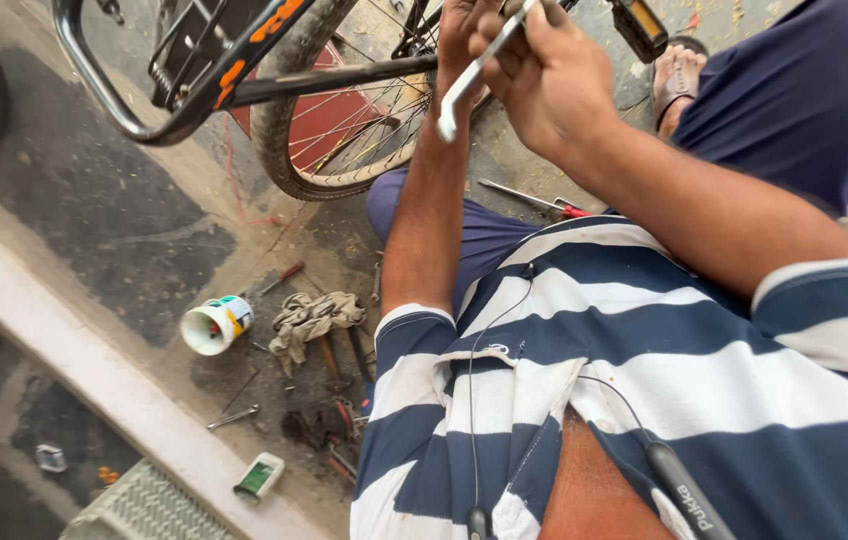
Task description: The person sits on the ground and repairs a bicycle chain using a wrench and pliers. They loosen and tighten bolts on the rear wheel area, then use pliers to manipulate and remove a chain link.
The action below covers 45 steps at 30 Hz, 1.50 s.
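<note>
Wrench (pixel 466 85) in rt hand (pixel 544 85) grip.

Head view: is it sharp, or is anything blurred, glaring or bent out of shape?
Head view: even daylight, no harsh glare; the right hand and wrench are slightly soft, the rag on the ground crisp; the wide lens stretches the striped shirt at the bottom.

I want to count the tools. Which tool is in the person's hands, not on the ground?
The silver wrench, gripped by the right hand up by the bicycle wheel. The red-handled screwdriver and small spanner lie on the floor.
</note>
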Available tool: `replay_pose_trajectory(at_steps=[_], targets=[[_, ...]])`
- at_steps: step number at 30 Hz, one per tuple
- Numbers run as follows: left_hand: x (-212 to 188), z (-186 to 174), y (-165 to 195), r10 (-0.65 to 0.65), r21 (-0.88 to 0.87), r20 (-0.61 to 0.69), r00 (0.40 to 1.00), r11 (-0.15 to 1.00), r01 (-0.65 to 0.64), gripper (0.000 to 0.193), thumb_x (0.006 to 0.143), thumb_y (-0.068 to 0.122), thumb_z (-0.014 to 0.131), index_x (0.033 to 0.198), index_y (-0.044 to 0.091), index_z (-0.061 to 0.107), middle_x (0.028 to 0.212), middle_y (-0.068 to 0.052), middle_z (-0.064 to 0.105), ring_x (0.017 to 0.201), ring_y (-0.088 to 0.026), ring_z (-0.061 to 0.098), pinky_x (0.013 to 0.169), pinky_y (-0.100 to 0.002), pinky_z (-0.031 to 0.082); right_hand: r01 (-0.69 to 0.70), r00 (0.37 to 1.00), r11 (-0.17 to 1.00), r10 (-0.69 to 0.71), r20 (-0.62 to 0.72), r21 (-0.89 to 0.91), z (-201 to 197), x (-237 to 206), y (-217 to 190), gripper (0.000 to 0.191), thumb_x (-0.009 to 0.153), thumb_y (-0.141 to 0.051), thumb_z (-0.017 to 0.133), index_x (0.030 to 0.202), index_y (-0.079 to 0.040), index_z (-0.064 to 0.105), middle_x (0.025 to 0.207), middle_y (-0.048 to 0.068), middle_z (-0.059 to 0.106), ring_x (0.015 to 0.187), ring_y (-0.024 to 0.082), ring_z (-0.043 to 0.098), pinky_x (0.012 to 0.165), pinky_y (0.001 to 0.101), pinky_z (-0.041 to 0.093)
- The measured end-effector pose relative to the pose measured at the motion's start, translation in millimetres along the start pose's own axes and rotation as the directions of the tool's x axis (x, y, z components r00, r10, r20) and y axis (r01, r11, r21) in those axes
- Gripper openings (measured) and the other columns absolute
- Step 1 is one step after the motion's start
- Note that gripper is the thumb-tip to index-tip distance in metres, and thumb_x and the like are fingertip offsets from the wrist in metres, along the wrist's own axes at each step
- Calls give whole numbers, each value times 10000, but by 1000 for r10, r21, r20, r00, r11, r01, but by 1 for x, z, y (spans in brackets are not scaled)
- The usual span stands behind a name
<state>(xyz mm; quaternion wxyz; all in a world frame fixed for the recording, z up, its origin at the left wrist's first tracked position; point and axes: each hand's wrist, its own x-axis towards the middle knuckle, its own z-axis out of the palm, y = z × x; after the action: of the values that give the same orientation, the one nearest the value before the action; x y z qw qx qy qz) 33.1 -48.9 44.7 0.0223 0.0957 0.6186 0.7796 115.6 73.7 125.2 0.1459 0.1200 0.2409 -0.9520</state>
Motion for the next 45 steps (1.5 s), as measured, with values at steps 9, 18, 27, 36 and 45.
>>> replay_pose_trajectory(at_steps=[9, 18, 27, 36, 45], targets=[[8, 7, 4, 74, -691, 125, 989, 722, 33, 186, 916, 137, 779, 902, 45, 618, 767, 21, 608, 616, -47, 538, 518, -193, 445, 31, 999, 968, -20, -45, 249, -18, 55, 19, 241, 1115, -180, 494, 1041, -11, 648, 956, 131, 728, 858, 233, 718, 774, 350, 601], [7, 11, 16, 73, -826, 163, 984, 555, 95, 293, 840, 41, 837, 1077, 50, 664, 950, 14, 706, 815, -43, 667, 671, -171, 540, -43, 998, 930, 23, 61, 365, -5, 50, 17, 325, 1120, -219, 466, 1035, 31, 655, 938, 122, 712, 862, 224, 708, 718, 312, 558], [1, 2, -7, -174, -800, 60, 983, 581, 151, 330, 881, 179, 839, 1134, 26, 692, 1103, -111, 741, 1042, -170, 716, 899, -301, 603, -59, 997, 948, 71, -28, 312, 12, 54, 12, 358, 1130, -226, 400, 1105, 40, 639, 994, 154, 713, 918, 234, 710, 698, 268, 561], [12, 12, 20, 234, -826, 251, 939, 558, 82, 622, 609, -170, 891, 1165, 16, 683, 1050, 27, 776, 1049, -86, 717, 884, -220, 573, -95, 995, 952, 93, 21, 290, 0, 47, 8, 289, 1155, -265, 394, 1093, -49, 576, 926, 79, 628, 857, 202, 627, 574, 246, 424], [15, 13, 21, -152, -685, 171, 974, 692, 228, 259, 1040, 126, 757, 1122, -106, 677, 833, -78, 737, 599, -135, 671, 500, -266, 554, -129, 992, 945, 123, 39, 300, -8, 52, 4, 255, 1165, -286, 384, 1134, -87, 540, 878, 67, 559, 789, 196, 563, 553, 266, 387]])
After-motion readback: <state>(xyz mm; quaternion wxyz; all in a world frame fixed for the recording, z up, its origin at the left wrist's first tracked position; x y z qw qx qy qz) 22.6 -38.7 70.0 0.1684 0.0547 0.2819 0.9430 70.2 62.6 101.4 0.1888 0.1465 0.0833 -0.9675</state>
